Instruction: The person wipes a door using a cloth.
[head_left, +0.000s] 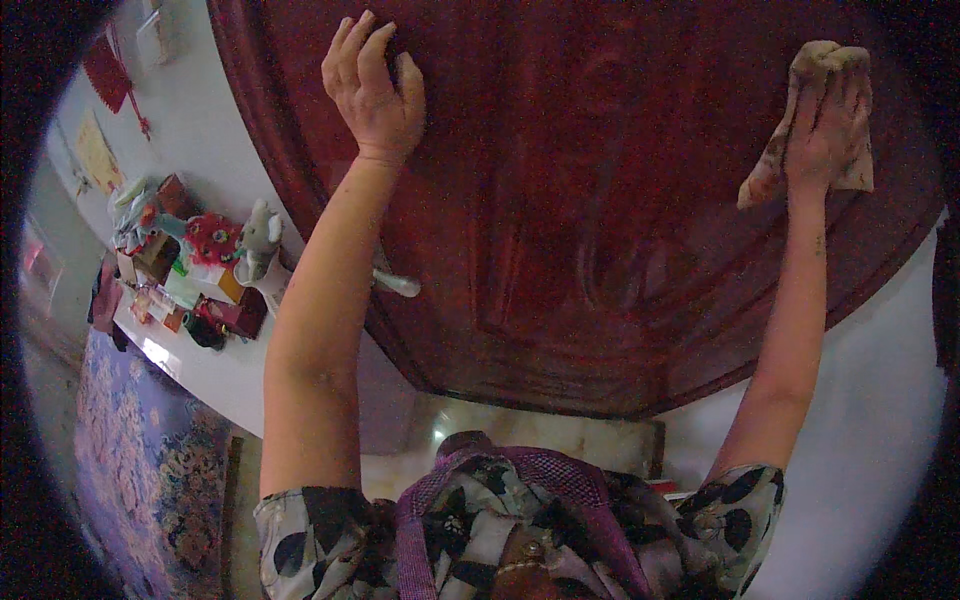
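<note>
A large dark red wooden door (525, 225) with carved panels fills the upper middle of the view. My left hand (375, 90) is at its upper left with fingers spread and nothing in it. At the upper right, my right hand (817, 135) holds a light patterned cloth (859, 161) flat against the red surface. Part of the cloth bunches beyond my fingertips and another part hangs out to the left of the hand. A pale door handle (397, 283) sticks out beside my left forearm.
At the left, a white surface (210, 367) bears small boxes, a grey plush toy (261, 232), red flowers (214, 238) and plastic wrapping. Below it lies a purple floral fabric (142, 442). A red tasselled ornament (109, 75) hangs at the upper left. White wall stands at the right.
</note>
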